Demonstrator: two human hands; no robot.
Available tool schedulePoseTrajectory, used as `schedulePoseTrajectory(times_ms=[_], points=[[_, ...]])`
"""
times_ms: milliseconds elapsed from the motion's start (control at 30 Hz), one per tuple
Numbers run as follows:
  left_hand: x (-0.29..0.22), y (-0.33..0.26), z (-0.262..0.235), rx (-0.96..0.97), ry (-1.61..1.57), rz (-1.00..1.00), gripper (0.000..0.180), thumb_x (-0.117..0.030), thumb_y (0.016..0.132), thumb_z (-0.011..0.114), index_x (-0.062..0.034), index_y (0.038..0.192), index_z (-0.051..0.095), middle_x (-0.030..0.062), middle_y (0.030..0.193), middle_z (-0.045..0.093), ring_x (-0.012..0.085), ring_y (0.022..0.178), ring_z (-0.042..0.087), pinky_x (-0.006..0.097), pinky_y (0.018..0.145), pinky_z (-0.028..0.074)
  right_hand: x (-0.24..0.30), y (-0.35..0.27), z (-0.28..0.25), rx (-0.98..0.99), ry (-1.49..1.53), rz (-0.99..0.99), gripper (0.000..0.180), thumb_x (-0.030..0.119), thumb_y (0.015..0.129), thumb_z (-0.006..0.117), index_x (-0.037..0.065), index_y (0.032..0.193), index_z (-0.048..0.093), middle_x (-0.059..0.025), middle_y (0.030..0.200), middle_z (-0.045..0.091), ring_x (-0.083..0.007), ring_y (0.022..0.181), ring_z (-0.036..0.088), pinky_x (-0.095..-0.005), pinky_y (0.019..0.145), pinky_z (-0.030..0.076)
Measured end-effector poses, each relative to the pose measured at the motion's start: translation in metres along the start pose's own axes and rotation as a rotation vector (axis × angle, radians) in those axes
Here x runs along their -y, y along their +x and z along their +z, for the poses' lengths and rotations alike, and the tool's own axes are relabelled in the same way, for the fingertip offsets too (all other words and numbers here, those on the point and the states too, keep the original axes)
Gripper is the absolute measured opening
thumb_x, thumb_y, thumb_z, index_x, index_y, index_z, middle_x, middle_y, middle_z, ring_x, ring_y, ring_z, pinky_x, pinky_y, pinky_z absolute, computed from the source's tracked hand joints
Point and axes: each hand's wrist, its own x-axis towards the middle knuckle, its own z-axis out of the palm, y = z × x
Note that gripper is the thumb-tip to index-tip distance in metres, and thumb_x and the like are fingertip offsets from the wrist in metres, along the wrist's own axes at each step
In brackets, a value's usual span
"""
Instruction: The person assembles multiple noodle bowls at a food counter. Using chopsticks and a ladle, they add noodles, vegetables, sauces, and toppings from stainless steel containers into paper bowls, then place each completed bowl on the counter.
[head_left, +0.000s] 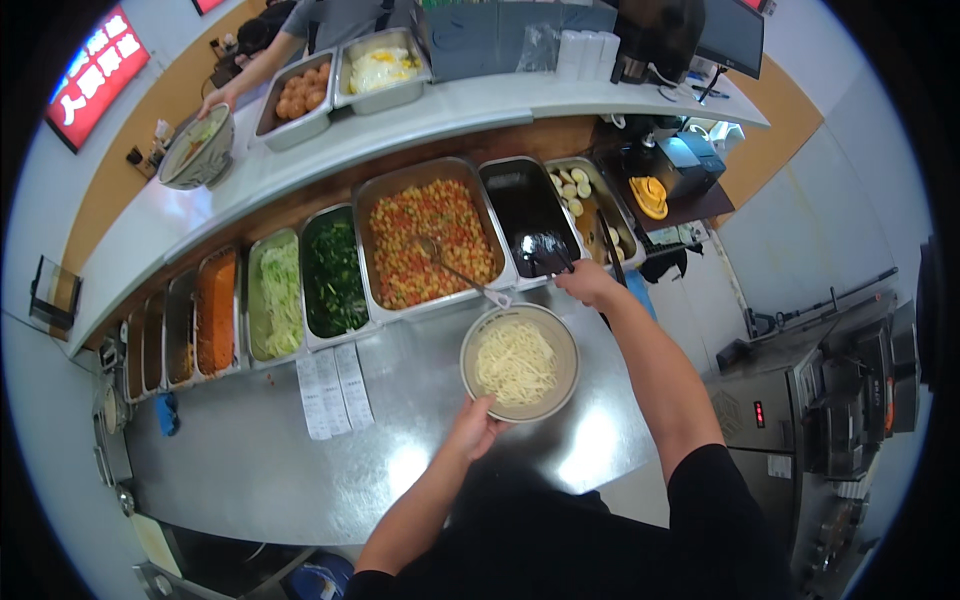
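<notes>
My left hand (pixel 475 428) is closed on the near rim of a bowl (pixel 570 370), thumb over the edge. Pale noodles (pixel 517 362) fill the bowl, which sits at or just above the steel counter. My right hand (pixel 590 285) grips the dark handle of a ladle (pixel 564 259) whose head is in a pan of dark liquid (pixel 512 185). Left of that pan, a wide tray of diced red and yellow food (pixel 425 215) holds a spoon (pixel 465 277). To its right, another pan (pixel 628 220) contains halved eggs (pixel 572 186).
Paper slips (pixel 335 390) lie on the steel counter (pixel 230 450). Trays of greens (pixel 333 270), shredded vegetable (pixel 280 295) and orange sauce (pixel 215 310) extend left. Across the raised ledge, another person's hand (pixel 218 98) touches a patterned bowl (pixel 200 150), near trays of whole eggs (pixel 303 93) and fried eggs (pixel 380 70).
</notes>
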Motion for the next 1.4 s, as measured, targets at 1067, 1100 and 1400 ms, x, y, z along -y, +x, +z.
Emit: schedulePoseTrajectory(times_ms=[1067,1100,1400], points=[[0.0,0.042,0.045,0.051,-0.006,0.031,0.048,-0.017,0.098,0.038,-0.0154,0.142,0.018,0.0162,0.138,0.04,0.0332,0.12,0.05,0.05,0.093,0.05,-0.003,-0.047,-0.083,0.059,0.392,0.04,0.016,0.013,0.077,0.065,0.007,0.071,0.051,0.0004,0.055,0.045,-0.01,0.044,0.038,-0.0287,0.039,0.027],[-0.001,0.041,0.045,0.049,0.0,0.03,0.048,-0.018,0.098,0.038,-0.0151,0.142,0.018,0.0162,0.138,0.04,0.0332,0.12,0.05,0.05,0.093,0.05,-0.003,-0.05,-0.082,0.033,0.349,0.022,0.015,0.013,0.077,0.065,0.006,0.071,0.053,-0.0001,0.056,0.046,-0.0104,0.045,0.04,-0.029,0.04,0.029],[0.001,0.043,0.042,0.071,-0.003,0.038,0.048,-0.019,0.099,0.038,-0.0137,0.142,0.019,0.0161,0.139,0.04,0.0333,0.121,0.05,0.051,0.096,0.048,-0.025,-0.051,-0.068,-0.107,0.121,-0.206,0.018,0.017,0.077,0.064,0.002,0.07,0.058,-0.0048,0.061,0.055,-0.0156,0.057,0.051,-0.0326,0.054,0.042]])
